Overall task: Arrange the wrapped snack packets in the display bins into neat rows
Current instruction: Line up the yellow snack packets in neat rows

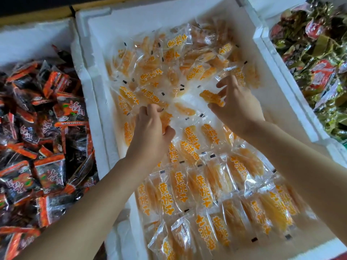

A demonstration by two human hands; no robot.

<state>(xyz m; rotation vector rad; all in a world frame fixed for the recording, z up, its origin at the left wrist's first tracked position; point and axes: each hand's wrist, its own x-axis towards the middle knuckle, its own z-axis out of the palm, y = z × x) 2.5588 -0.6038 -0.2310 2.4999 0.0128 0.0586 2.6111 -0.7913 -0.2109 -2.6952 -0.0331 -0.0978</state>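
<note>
Two packets (211,98) pinched, left hand (152,128), right hand (238,107)

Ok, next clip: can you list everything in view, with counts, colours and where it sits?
middle bin: one, white foam, centre.
yellow packets: dozens, clear wrap with orange print, in the middle bin; neat rows near, loose heap far.
left bin: one, white foam, left edge.
dark packets: many, black and orange-red, heaped in the left bin.
right bin: one, white foam, right edge.
green packets: many, green with red, heaped in the right bin.
left hand: one, grips a yellow packet mid-bin.
right hand: one, pinches another yellow packet.
</note>
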